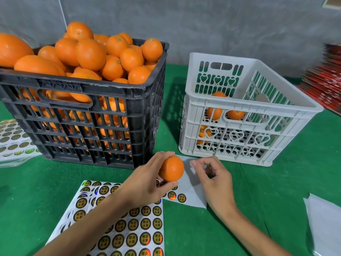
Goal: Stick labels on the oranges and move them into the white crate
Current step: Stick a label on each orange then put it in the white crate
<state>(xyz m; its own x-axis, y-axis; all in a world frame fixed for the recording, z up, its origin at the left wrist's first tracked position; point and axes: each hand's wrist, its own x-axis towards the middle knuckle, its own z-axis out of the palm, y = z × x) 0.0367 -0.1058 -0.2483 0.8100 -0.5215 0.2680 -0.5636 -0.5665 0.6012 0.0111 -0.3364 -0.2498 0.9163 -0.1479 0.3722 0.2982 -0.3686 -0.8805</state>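
My left hand grips one orange, fingers curled round it, just in front of the black crate, bare side turned right to take a label. My right hand hovers just beside the orange, thumb and forefinger curled near together; whether they pinch a label I cannot tell. The label sheet lies directly below the orange for short reach. The white crate, right of the black crate, holds a few oranges.
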